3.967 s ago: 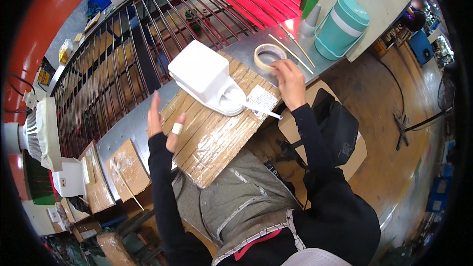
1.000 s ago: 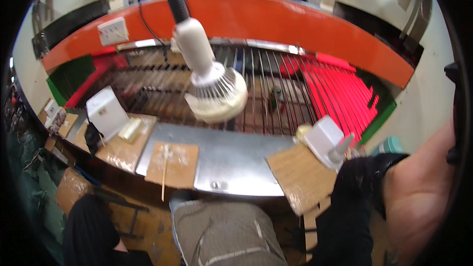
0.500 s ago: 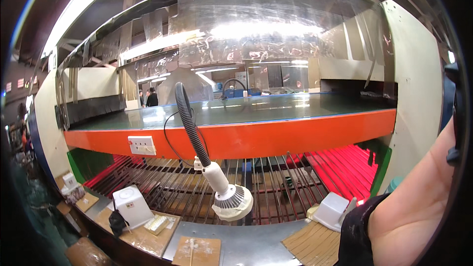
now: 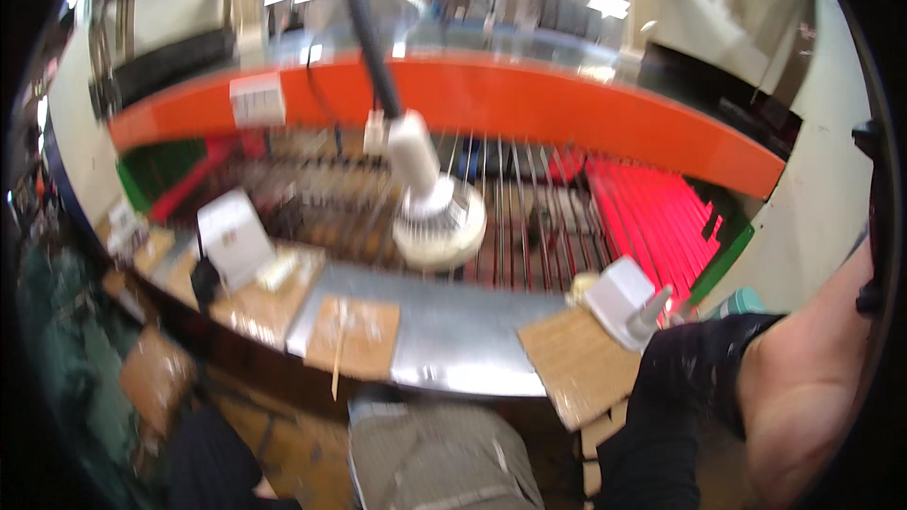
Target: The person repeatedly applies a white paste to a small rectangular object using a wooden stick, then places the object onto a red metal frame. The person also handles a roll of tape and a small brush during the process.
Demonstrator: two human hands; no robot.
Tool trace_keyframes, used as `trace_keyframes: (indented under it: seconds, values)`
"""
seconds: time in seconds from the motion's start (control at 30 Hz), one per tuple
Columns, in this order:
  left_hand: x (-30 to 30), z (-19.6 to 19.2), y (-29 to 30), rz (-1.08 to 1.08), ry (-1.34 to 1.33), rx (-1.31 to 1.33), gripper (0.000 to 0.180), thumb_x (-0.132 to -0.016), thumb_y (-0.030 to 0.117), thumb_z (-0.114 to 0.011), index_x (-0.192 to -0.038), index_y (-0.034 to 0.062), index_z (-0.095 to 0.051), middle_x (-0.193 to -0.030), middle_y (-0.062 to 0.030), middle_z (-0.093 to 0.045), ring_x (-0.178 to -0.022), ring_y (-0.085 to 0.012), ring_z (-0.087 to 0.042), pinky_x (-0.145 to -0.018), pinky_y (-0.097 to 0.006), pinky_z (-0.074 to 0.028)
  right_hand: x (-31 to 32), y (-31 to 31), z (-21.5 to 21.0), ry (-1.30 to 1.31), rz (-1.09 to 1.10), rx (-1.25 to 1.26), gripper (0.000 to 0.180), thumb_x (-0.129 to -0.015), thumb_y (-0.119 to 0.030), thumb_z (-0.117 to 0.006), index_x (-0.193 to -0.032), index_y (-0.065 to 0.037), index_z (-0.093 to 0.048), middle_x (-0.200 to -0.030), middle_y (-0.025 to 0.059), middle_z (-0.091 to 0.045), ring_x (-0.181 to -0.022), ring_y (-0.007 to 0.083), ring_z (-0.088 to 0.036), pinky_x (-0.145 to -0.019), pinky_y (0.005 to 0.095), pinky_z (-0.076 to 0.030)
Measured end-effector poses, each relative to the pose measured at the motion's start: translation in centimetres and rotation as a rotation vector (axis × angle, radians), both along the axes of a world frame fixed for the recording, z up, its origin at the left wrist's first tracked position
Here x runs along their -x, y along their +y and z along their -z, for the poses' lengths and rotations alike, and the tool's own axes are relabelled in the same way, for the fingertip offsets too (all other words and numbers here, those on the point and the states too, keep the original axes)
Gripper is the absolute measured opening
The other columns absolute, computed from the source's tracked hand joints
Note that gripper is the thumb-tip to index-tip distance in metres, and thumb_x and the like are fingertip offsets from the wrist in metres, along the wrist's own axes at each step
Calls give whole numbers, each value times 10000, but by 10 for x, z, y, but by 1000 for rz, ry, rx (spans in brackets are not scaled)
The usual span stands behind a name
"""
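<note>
My right forearm [image 4: 803,368] rises along the right rim, bare beyond a pushed-up black sleeve [image 4: 699,368]; its hand is out of view. At the lower left a dark sleeve [image 4: 213,453] reaches the bottom edge. A sliver of skin beside it is too cut off to show any fingers of my left hand [image 4: 265,489]. Ahead hangs a white lamp [image 4: 439,227] on a black flexible neck. Below it, a square of cardboard [image 4: 376,345] with a thin wooden stick [image 4: 336,359] lies on the metal ledge [image 4: 463,321]. Neither hand is seen holding anything.
An orange beam [image 4: 529,94] with a white socket plate [image 4: 257,100] crosses above metal rods lit red at the right. A white container [image 4: 231,236] stands on cardboard at left. Another white container [image 4: 619,291], a nozzle bottle [image 4: 650,319] and a teal-lidded thing [image 4: 744,300] are at right.
The view has tipped downward, so the beam, lamp and ledge sit higher. Grey clothing and the dark sleeve have come in at the bottom. The right forearm stays raised; more of its sleeve shows.
</note>
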State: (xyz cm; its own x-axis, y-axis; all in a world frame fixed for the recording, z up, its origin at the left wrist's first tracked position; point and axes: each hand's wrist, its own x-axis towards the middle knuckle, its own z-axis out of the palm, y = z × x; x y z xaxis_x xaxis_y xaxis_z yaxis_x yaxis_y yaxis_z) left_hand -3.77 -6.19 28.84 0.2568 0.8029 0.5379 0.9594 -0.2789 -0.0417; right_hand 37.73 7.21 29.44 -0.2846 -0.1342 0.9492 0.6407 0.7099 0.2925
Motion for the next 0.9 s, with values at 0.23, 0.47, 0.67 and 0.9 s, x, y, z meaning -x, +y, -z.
trace_keyframes:
  seconds: [0.23,0.47,0.67,0.9]
  values:
    - [-14,17,-16,49,38,74,625,-952,440,-599,-1420,78,-399,-1367,-222,-511,-1289,-379,-515,-1097,-544,-400,-1,3,16,-15,-24,-25,381,-770,23,-746,-1137,-76,-716,-1042,111,-643,-869,245,-598,-734,371,-472]
    - [-14,30,-16,49,24,94,669,-963,465,-571,-1465,83,-350,-1405,-231,-479,-1316,-383,-490,-1115,-551,-381,3,-11,20,-27,1,-32,396,-755,20,-755,-1134,-88,-721,-1026,97,-639,-840,232,-591,-710,364,-467]
    - [-11,36,-17,33,22,66,706,-973,486,-547,-1504,86,-308,-1437,-239,-452,-1339,-387,-469,-1130,-557,-365,3,-16,27,-20,28,-35,409,-742,19,-764,-1132,-98,-725,-1012,85,-636,-815,221,-586,-689,358,-463]
    - [-8,34,-44,37,-348,-94,750,-984,510,-519,-1549,91,-259,-1474,-248,-420,-1366,-391,-444,-1148,-563,-347,9,-19,31,-63,-58,1,424,-727,17,-774,-1129,-110,-730,-996,70,-632,-786,208,-579,-665,351,-458]
